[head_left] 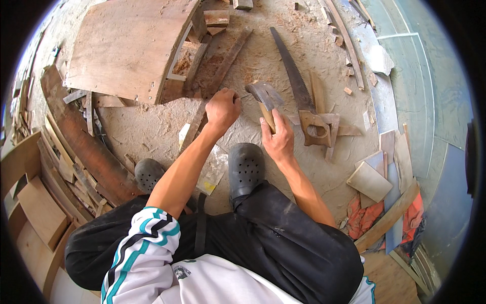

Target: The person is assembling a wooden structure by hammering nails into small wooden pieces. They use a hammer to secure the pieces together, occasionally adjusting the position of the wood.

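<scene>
While the right hand (278, 139) grips the hammer (266, 95) mid-scene, the left hand (223, 108) curls closed by the strip (231, 58), any contents hidden; far left, the panel (126, 48) already tops its frame (198, 62), but the strip looks loose, so work seems unfinished.

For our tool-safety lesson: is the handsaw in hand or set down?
Set down: the handsaw lies on the ground, apart from the curled left hand; the right hand holds a wooden-handled tool instead.
</scene>
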`<state>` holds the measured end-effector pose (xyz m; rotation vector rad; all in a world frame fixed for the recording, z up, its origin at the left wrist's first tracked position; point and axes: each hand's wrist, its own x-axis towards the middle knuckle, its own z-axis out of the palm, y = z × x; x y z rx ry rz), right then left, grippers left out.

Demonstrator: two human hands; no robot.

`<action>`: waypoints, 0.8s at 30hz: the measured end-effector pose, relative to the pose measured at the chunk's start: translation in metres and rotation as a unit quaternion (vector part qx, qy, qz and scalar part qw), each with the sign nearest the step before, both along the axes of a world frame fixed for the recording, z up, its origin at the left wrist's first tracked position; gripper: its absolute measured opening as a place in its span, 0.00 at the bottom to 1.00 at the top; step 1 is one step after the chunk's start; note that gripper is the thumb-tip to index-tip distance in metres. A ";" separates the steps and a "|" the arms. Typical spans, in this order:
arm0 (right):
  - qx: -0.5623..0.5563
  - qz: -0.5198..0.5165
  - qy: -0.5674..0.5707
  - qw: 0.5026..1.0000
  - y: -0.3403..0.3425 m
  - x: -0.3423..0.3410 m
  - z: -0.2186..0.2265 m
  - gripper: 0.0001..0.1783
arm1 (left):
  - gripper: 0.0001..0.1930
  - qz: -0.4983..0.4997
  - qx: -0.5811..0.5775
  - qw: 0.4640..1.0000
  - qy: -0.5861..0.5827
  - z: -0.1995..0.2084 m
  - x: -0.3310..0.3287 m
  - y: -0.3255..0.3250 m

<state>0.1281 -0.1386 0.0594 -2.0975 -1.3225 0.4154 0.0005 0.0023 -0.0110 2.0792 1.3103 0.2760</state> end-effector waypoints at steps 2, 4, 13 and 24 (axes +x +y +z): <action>-0.009 0.008 0.010 1.000 0.002 0.000 0.000 0.24 | 0.08 0.003 0.005 1.000 -0.002 -0.002 -0.001 -0.001; 0.004 0.011 -0.003 1.000 -0.001 0.002 -0.005 0.24 | 0.08 0.003 0.000 1.000 -0.012 -0.002 0.000 0.000; -0.031 0.023 -0.018 0.999 -0.001 -0.006 -0.014 0.23 | 0.08 -0.004 0.009 1.000 -0.028 -0.004 -0.002 0.001; -0.076 0.024 -0.015 0.997 -0.002 -0.009 -0.006 0.25 | 0.07 -0.015 0.014 1.000 -0.024 0.003 0.000 -0.003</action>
